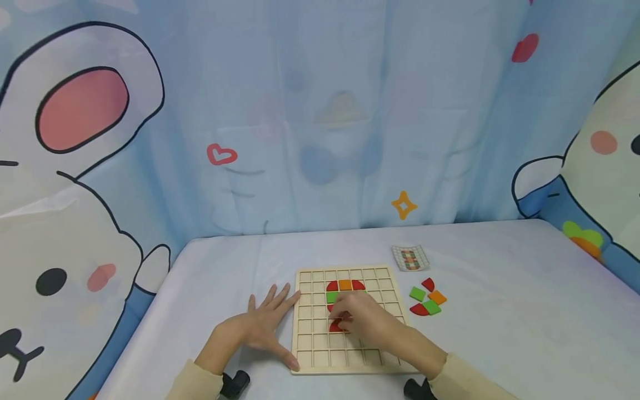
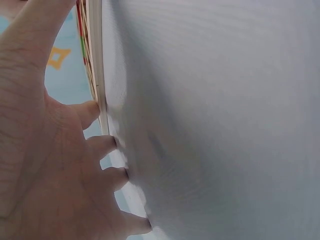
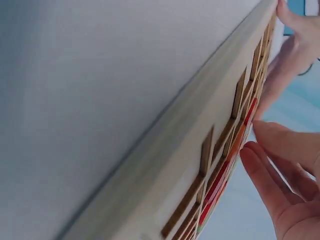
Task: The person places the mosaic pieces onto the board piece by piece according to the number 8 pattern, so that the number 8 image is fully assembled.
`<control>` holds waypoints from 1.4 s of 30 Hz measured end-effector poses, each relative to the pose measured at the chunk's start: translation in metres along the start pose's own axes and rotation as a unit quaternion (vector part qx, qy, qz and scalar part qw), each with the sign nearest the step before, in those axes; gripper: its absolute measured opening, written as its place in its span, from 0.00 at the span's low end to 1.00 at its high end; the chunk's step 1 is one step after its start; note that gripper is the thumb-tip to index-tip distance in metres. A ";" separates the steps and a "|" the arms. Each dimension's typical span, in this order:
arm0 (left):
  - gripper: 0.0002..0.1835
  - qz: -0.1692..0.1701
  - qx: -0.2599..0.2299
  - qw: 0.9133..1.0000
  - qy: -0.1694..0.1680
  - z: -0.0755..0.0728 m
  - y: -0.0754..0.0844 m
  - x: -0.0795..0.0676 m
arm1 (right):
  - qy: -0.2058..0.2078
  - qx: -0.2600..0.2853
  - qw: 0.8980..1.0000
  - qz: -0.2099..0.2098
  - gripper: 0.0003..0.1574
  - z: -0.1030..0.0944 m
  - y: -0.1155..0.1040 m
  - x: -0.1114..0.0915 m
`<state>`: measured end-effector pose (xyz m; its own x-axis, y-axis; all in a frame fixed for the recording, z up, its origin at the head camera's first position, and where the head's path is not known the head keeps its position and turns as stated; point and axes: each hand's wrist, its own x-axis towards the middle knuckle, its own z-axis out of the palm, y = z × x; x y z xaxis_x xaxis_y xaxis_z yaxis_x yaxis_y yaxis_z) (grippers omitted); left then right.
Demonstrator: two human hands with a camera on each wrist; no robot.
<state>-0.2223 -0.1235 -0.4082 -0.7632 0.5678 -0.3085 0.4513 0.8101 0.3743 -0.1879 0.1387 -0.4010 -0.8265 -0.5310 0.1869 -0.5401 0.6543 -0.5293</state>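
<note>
My left hand point(image 1: 267, 325) is spread flat, with the thumb at the near left corner of the wooden grid board point(image 1: 312, 355) and fingers along its left edge. In the left wrist view those fingers point(image 2: 111, 145) lie against the cloth and board edge. Over the middle of the board, my right hand point(image 1: 365, 316) is curled, its thumb and fingertips at an orange tile point(image 3: 238, 139) between red pieces. Above it on the board sit another orange tile point(image 1: 345, 285), a red quarter-round piece point(image 1: 332, 286) and a green tile point(image 1: 332, 297). The hand hides several cells.
Right of the board lie loose pieces: a red one point(image 1: 419, 310), an orange tile point(image 1: 437, 297), a green tile point(image 1: 417, 294) and others. A pattern card point(image 1: 410, 258) lies behind them on the white cloth point(image 1: 510, 311). A blue printed curtain point(image 1: 280, 111) hangs at the back.
</note>
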 end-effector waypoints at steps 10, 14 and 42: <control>0.72 -0.004 -0.002 1.000 0.003 0.001 0.000 0.001 | 0.021 0.003 0.999 0.027 0.08 -0.041 0.021 -0.039; 0.72 -0.002 0.002 1.000 0.003 0.000 0.000 0.001 | 0.031 -0.027 0.998 0.050 0.10 -0.059 0.041 -0.063; 0.72 -0.003 0.006 1.000 0.001 -0.001 0.001 0.000 | -0.019 -0.101 0.988 0.115 0.16 -0.091 0.109 -0.088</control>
<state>-0.2223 -0.1228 -0.4069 -0.7669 0.5628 -0.3084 0.4521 0.8149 0.3628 -0.1882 0.3063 -0.3995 -0.9262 -0.3740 0.0475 -0.3633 0.8518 -0.3774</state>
